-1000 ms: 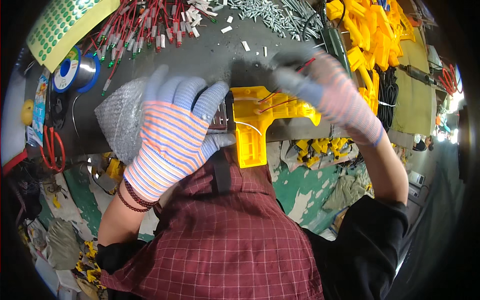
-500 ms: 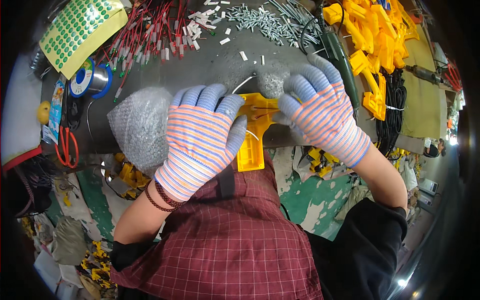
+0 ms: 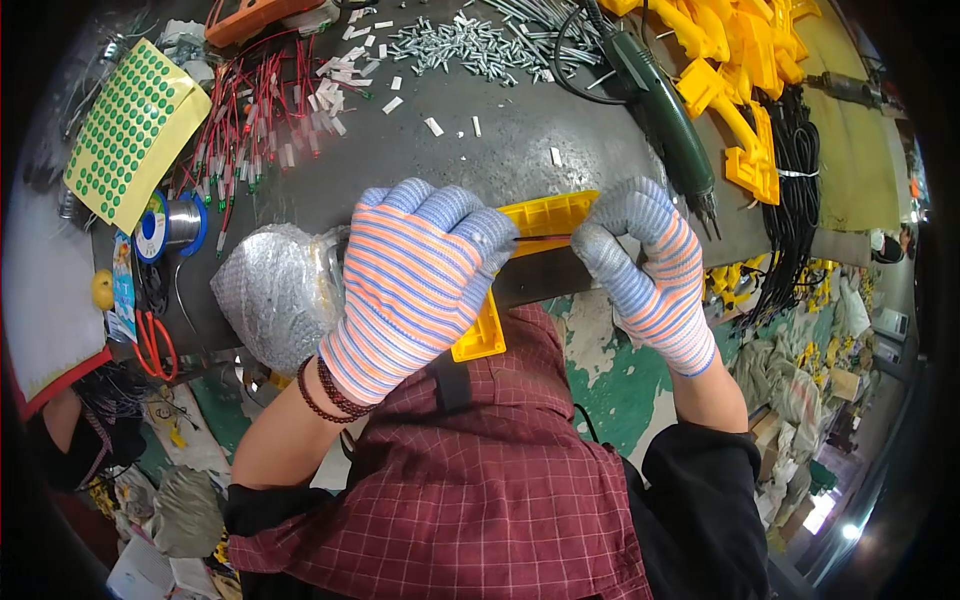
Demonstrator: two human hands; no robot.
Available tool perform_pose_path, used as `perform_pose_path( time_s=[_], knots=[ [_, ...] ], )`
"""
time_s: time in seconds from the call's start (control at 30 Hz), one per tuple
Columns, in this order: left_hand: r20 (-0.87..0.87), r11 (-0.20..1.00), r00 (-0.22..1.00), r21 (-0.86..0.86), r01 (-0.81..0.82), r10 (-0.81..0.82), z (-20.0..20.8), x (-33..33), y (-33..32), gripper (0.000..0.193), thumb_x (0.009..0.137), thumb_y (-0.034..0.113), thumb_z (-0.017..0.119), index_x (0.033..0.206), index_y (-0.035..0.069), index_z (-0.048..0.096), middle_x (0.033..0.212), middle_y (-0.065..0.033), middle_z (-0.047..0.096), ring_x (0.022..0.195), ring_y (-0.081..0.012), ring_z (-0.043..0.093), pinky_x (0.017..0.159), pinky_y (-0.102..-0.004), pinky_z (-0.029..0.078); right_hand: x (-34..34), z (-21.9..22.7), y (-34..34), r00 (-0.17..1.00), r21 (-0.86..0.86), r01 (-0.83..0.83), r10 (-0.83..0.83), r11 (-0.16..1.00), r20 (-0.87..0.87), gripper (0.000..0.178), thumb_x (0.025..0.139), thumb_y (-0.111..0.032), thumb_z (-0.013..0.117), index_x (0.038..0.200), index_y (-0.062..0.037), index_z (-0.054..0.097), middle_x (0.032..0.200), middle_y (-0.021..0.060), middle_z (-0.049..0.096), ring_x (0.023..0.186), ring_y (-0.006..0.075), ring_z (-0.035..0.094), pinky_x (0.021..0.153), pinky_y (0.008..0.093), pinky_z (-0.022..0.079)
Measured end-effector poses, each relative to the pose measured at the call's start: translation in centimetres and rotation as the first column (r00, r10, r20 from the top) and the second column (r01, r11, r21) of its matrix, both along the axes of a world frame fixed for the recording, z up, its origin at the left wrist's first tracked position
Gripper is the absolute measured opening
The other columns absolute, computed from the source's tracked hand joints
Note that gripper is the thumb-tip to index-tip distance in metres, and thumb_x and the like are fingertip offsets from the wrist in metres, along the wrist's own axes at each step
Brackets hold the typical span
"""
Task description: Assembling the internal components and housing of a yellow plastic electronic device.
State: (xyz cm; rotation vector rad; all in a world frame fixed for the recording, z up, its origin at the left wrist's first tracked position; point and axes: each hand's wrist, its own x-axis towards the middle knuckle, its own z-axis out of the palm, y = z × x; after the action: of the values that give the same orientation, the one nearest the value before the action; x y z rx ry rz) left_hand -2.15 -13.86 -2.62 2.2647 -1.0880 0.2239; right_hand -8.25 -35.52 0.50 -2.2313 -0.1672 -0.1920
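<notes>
Both my hands wear striped knit gloves. My left hand [image 3: 420,270] is closed round a yellow plastic housing [image 3: 548,212]. One arm of the housing points right beyond my fingers and another comes out below them; its middle is hidden under the glove. From my left fingertips a thin dark red wire [image 3: 543,238] runs straight across to my right hand [image 3: 645,265]. There my thumb and forefinger pinch its end, just below the tip of the housing's right arm. A crumpled bubble-wrap bundle [image 3: 275,295] sits beside my left wrist.
A green power screwdriver [image 3: 660,110] lies beyond my right hand, near yellow housings [image 3: 750,50] and black cables [image 3: 795,150]. Screws [image 3: 470,45] and red-wired parts [image 3: 250,125] cover the far side. Leftward are a solder spool [image 3: 180,222], a sticker sheet [image 3: 130,130] and orange-handled scissors [image 3: 153,345].
The housing has turned in my left hand, its arm now pointing right. My right hand has come down and pinched the red wire, now taut. The white strand near the housing no longer shows.
</notes>
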Motion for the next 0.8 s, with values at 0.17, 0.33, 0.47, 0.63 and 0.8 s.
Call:
perform_pose_path(
  time_s=[0.17,0.33,0.47,0.63,0.8],
  knots=[
    [-0.067,0.999,0.997,-0.017,-0.028,0.027,-0.3,0.3,0.6,0.014,0.078,0.020,0.072,0.088,0.011,0.070,0.089,-0.0069,0.067,0.084,-0.0293,0.061,0.074,-0.0415,0.045,-1.5,3.2,-3.6,0.901,0.236,0.427,-0.432,0.873,-0.030,0.007,0.092,-0.009,0.065,0.094,-0.0030,0.064,0.087,-0.0026,0.061,0.082,0.0058,0.054,0.071,0.0240,0.045],
    [-0.262,0.998,0.963,0.000,0.066,-0.064,0.8,1.7,1.3,0.016,0.081,0.015,0.069,0.095,0.006,0.071,0.094,-0.0128,0.065,0.088,-0.0327,0.061,0.079,-0.0421,0.048,-5.0,4.5,-9.0,0.750,-0.092,-0.452,0.323,0.887,-0.578,0.015,0.087,-0.015,0.068,0.095,-0.0024,0.067,0.088,0.0097,0.065,0.081,0.0245,0.062,0.078,0.0344,0.048],
    [-0.314,0.996,0.946,-0.046,0.071,-0.082,0.3,2.3,2.8,0.014,0.083,0.011,0.068,0.096,0.004,0.071,0.094,-0.0147,0.065,0.091,-0.0345,0.062,0.081,-0.0414,0.050,-4.7,2.5,-2.9,0.982,-0.324,-0.098,0.039,0.941,-0.185,0.024,0.079,-0.021,0.074,0.098,-0.0054,0.070,0.097,0.0131,0.067,0.096,0.0336,0.063,0.089,0.0412,0.047],
    [-0.234,0.999,0.972,0.021,0.035,-0.029,0.4,1.7,2.1,0.014,0.083,0.011,0.070,0.095,0.005,0.071,0.094,-0.0149,0.065,0.091,-0.0346,0.062,0.079,-0.0416,0.050,-0.6,-0.6,2.4,0.981,-0.396,0.078,-0.001,0.915,0.192,0.030,0.077,-0.024,0.075,0.102,-0.0085,0.070,0.113,0.0134,0.064,0.113,0.0378,0.058,0.104,0.0498,0.039],
    [-0.302,1.000,0.953,-0.009,0.023,-0.025,0.2,1.7,2.1,0.014,0.081,0.010,0.071,0.094,0.004,0.070,0.094,-0.0149,0.063,0.090,-0.0336,0.062,0.077,-0.0409,0.051,0.8,-1.6,4.1,0.985,-0.296,0.114,-0.070,0.949,0.155,0.025,0.076,-0.023,0.075,0.097,-0.0102,0.073,0.115,0.0135,0.064,0.119,0.0405,0.055,0.105,0.0505,0.038]
  ],
)
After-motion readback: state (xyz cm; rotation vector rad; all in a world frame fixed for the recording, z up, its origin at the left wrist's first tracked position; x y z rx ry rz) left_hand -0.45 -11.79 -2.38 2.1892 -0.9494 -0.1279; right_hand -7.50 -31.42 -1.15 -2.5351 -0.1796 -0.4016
